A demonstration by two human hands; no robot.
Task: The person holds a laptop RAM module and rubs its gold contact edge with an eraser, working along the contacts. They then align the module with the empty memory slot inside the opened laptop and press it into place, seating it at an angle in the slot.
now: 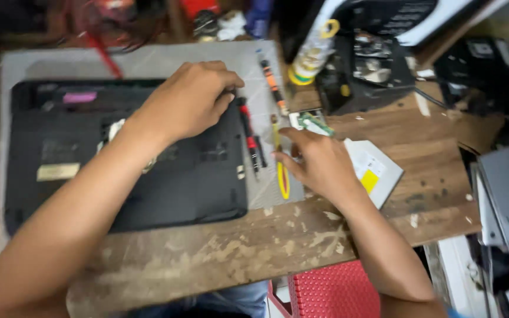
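Far left: black plastic laptop base (89, 171), underside up, flat on grey cutting mat (166, 62) on worn wooden surface (207, 259). Left hand (187, 100) curled, fingertips pressed at base's right edge beside red-and-black screwdriver (248, 138). Yellow-handled tool (281, 171) lying just right of that. Right hand (319, 165) pinching small green circuit card (312, 122), silver optical drive (378, 171) beneath wrist. Step judged: mid-disassembly, small parts out. Next move calls for steady hold on base and gentle card handling.
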